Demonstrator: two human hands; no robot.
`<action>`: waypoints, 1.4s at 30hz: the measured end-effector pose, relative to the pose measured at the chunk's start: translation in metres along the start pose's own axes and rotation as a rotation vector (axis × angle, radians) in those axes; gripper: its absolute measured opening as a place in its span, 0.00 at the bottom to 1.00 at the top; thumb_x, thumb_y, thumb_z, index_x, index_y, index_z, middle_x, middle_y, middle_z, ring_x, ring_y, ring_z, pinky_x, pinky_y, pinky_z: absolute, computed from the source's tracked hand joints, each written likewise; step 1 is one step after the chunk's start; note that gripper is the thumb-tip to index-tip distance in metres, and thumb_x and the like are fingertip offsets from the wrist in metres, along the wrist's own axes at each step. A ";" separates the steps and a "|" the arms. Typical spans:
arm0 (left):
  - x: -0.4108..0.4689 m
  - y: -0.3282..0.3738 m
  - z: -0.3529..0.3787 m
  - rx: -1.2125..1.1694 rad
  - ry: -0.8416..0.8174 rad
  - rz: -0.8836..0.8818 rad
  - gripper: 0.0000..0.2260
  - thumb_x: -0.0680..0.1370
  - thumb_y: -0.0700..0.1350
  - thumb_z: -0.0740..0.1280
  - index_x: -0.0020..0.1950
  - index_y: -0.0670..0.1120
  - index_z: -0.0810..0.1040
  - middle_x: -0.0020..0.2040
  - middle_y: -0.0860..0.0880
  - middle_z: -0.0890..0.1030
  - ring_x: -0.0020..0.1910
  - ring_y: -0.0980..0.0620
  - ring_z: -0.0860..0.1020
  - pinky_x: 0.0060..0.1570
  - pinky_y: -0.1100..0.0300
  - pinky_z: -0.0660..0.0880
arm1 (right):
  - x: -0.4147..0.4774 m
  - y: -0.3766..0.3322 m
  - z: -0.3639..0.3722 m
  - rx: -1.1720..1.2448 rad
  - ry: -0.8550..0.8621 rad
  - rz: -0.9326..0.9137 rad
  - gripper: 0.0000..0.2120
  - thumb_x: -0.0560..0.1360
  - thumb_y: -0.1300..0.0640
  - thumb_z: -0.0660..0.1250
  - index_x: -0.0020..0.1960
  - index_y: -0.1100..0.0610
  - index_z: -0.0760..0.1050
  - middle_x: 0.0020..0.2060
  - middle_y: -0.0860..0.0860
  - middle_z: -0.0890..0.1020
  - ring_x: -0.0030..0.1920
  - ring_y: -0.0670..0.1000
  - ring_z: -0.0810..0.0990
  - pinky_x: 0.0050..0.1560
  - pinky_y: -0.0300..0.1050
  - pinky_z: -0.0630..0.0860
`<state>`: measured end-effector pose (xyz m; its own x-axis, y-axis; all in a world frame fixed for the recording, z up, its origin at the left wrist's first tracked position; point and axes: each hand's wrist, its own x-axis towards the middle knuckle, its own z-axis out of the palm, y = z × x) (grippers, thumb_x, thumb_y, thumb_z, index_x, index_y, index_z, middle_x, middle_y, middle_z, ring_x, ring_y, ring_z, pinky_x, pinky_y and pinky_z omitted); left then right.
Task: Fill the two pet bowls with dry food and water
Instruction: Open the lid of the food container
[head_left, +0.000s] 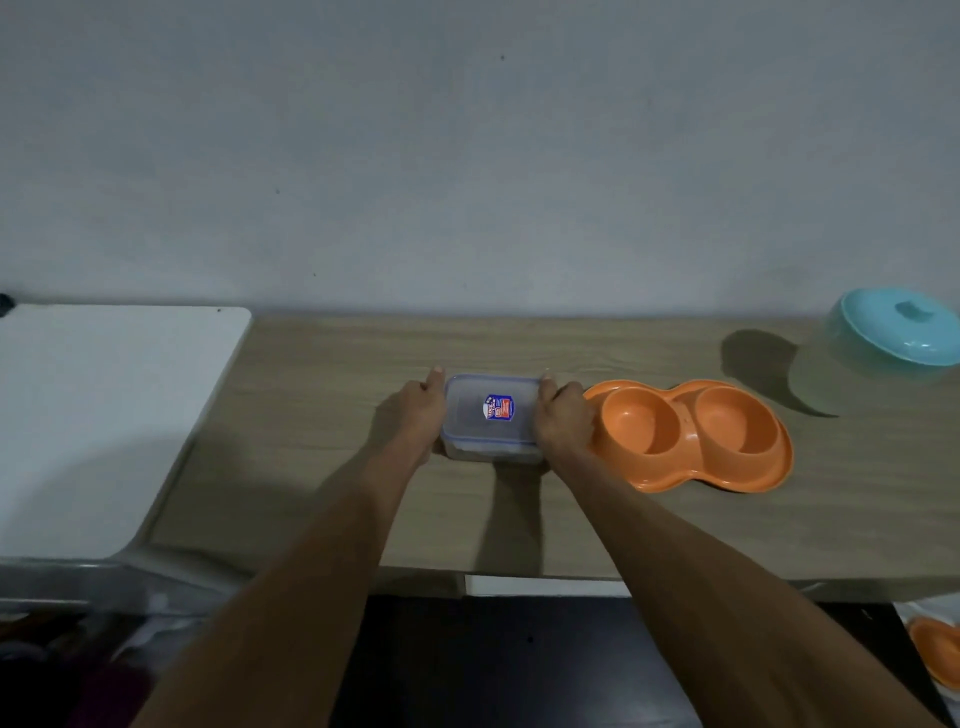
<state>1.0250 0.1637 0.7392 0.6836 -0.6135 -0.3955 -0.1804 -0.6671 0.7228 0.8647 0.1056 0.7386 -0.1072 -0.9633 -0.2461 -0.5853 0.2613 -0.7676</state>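
Clear lidded container (491, 415) between both hands, its contents hard to see.

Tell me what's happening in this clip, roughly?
A person is gripping a clear lidded container with both hands, the left hand and the right hand on its two short ends. It sits on a wooden table, lid on. Just to its right is an orange double pet bowl, both wells empty. A clear container with a teal lid stands at the far right. Nothing has been poured yet.
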 end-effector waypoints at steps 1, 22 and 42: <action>-0.008 0.006 -0.002 0.057 0.032 0.026 0.34 0.76 0.69 0.49 0.57 0.44 0.80 0.57 0.40 0.82 0.55 0.38 0.80 0.57 0.47 0.76 | 0.001 0.002 0.002 0.006 -0.004 0.001 0.23 0.82 0.45 0.54 0.60 0.66 0.71 0.58 0.64 0.78 0.59 0.64 0.76 0.50 0.50 0.68; -0.013 0.015 0.014 -0.020 0.114 0.121 0.22 0.84 0.53 0.54 0.57 0.35 0.77 0.58 0.36 0.79 0.59 0.39 0.76 0.42 0.60 0.57 | 0.020 0.006 0.008 -0.087 0.064 -0.089 0.25 0.78 0.41 0.58 0.44 0.64 0.77 0.46 0.63 0.83 0.50 0.64 0.79 0.49 0.51 0.70; 0.006 -0.036 -0.011 -0.171 -0.479 0.700 0.40 0.58 0.46 0.84 0.64 0.68 0.71 0.62 0.60 0.80 0.61 0.57 0.79 0.59 0.56 0.77 | 0.030 -0.053 0.030 -0.607 -0.235 -0.421 0.22 0.79 0.46 0.52 0.49 0.59 0.79 0.52 0.60 0.82 0.52 0.61 0.80 0.51 0.51 0.71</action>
<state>1.0436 0.1889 0.7167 0.0764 -0.9971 0.0042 -0.3136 -0.0200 0.9494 0.9164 0.0648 0.7543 0.3562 -0.9176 -0.1766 -0.8837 -0.2694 -0.3827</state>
